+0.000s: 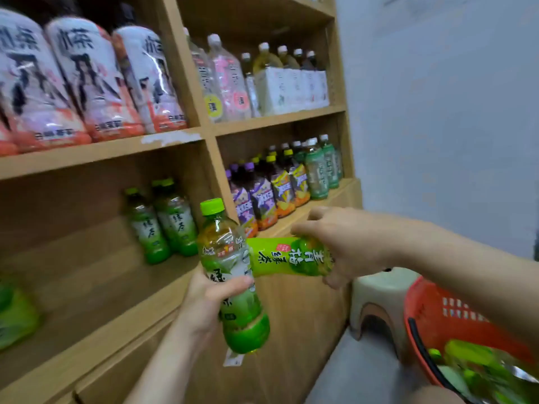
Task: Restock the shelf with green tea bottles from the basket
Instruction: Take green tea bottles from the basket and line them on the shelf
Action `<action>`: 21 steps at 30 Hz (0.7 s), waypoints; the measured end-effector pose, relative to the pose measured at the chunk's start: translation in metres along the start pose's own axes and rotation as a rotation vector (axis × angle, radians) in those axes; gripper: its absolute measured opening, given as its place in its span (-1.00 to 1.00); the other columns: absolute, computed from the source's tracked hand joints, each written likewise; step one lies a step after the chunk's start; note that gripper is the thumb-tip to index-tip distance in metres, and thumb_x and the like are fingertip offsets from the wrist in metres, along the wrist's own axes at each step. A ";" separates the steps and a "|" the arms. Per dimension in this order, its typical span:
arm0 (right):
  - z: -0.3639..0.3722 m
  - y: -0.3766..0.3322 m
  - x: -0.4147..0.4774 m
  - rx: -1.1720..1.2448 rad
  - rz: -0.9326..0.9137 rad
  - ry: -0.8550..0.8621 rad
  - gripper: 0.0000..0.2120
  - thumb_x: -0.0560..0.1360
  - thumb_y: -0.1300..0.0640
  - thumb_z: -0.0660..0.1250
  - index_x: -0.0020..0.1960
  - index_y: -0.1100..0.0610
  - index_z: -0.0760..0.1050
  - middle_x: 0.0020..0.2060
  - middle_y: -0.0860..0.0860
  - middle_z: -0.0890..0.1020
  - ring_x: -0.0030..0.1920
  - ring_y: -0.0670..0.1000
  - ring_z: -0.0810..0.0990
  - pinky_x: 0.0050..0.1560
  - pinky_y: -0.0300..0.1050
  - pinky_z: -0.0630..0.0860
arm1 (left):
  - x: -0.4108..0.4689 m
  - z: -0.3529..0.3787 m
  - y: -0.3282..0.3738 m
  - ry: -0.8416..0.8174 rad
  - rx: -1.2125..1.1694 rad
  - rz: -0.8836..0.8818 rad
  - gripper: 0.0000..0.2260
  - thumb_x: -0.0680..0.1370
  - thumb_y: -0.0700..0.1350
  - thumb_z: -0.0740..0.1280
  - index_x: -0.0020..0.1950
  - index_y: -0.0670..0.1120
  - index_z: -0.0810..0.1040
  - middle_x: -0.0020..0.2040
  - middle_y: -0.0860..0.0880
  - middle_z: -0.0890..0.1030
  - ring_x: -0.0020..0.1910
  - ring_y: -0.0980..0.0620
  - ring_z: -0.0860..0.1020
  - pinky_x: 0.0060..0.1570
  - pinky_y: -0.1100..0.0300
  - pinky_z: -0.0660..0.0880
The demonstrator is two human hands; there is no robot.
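Observation:
My left hand [210,298] grips an upright green tea bottle [230,263] with a green cap, held in front of the lower shelf. A second green tea bottle [280,256] lies sideways in my right hand [350,246], its cap end hidden behind the first bottle. Two green tea bottles [163,225] stand at the back of the wooden shelf [96,290]. A further green bottle [14,316] shows blurred at the left edge. The red basket [443,313] at the lower right holds several green bottles [478,365].
A grey plastic stool [376,304] stands between shelf and basket. The neighbouring compartment holds purple, yellow and green-labelled bottles [280,182]. Large pink-and-white bottles [87,83] fill the shelf above. A pale wall [437,112] closes the right side.

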State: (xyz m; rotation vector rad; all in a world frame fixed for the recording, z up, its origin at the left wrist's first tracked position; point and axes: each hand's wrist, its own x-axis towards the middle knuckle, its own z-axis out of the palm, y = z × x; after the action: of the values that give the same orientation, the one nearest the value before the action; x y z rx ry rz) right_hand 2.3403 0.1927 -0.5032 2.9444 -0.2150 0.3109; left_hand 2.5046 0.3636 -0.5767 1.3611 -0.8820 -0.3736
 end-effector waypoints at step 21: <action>-0.024 -0.120 0.236 1.314 -0.164 0.462 -0.38 0.22 0.15 0.61 0.18 -0.06 0.39 0.04 -0.08 0.50 -0.04 -0.17 0.52 -0.20 -0.41 0.49 | -0.014 -0.190 0.023 0.717 0.097 -0.085 -0.48 0.11 -0.17 0.61 0.01 -0.06 0.55 -0.17 -0.08 0.70 -0.15 -0.11 0.67 -0.01 -0.04 0.56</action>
State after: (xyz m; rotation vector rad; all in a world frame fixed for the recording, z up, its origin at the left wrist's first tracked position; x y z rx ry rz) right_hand 2.5832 0.2850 -0.4471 3.8617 0.4932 1.5957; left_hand 2.6280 0.5088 -0.5520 1.4786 -0.2486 0.1042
